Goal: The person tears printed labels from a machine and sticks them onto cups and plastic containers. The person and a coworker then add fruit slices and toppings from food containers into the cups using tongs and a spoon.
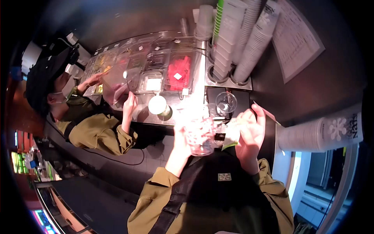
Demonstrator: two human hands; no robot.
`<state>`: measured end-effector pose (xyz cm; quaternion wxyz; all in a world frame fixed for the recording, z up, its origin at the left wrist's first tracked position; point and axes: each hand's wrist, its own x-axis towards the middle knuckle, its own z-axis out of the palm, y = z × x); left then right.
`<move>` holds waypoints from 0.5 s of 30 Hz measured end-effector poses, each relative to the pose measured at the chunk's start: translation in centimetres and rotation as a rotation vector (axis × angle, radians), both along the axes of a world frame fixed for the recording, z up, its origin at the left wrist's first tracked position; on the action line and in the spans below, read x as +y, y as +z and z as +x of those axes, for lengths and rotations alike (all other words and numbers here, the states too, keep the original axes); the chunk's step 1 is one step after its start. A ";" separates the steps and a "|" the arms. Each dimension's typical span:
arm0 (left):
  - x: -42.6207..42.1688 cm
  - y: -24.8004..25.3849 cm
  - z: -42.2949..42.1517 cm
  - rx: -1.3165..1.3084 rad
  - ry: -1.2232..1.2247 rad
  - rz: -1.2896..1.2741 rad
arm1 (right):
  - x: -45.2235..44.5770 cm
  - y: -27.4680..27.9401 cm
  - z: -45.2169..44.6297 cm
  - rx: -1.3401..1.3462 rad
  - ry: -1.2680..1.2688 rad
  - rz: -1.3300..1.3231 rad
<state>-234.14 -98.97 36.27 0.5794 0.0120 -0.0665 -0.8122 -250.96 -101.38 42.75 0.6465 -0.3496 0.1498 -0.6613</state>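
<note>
My left hand (180,143) is wrapped around the side of a clear plastic cup (201,142) with a white printed pattern. Strong light washes out the cup's upper part, so its contents cannot be made out. Just right of it, my right hand (250,134) has its fingers curled around a small whitish piece with a green lower edge (231,137), perhaps a packet. Beyond both hands, another clear cup (226,103) stands on a dark square surface (241,97). A cup with a white top (157,105) sits on the counter to the left.
Topping containers (152,60) line the counter, one with red pieces (179,70). Stacked cups (253,48) rise from a metal holder (246,82); another cup stack (307,134) lies sideways at right. A co-worker (87,130) at left holds a spoon (126,76) and a clear container.
</note>
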 end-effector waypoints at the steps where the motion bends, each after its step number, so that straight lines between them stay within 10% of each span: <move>1: 0.0 0.0 0.4 -0.158 0.078 0.105 | -0.1 0.1 -0.2 0.071 -0.026 0.056; 15: 0.0 0.0 -0.6 -0.347 0.226 0.120 | 1.2 -2.2 1.9 0.346 0.127 0.133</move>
